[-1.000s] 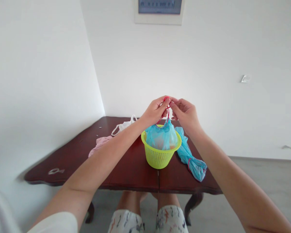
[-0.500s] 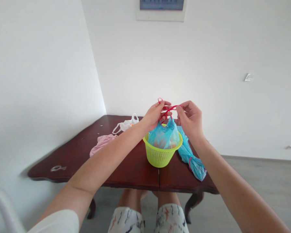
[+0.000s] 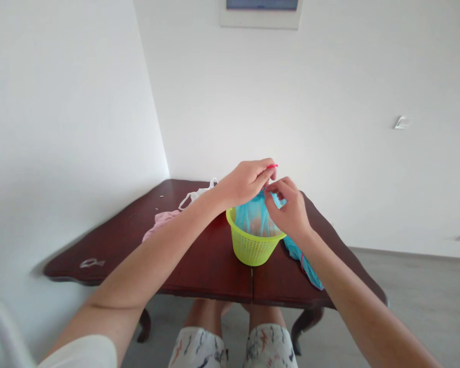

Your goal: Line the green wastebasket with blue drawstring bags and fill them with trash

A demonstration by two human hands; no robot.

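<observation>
A lime-green plastic basket point(image 3: 251, 247) stands on a dark wooden table point(image 3: 199, 266) and holds a blue plastic bag point(image 3: 254, 219). Above the bag's top, my left hand point(image 3: 244, 181) pinches a red rubber band point(image 3: 272, 166) between thumb and fingers. My right hand point(image 3: 287, 208) is just below and to the right, its fingers closed on the gathered top of the blue bag. The two hands almost touch over the basket.
A second blue bag point(image 3: 304, 260), tied with a red band, lies right of the basket, partly behind my right forearm. A pink bag point(image 3: 159, 223) and a white bag point(image 3: 197, 194) lie at the left. Walls close the table's far and left sides.
The red band was stretched between both hands above the bag; now only the left hand shows it, and the right hand has dropped onto the bag's top. The view shifted slightly.
</observation>
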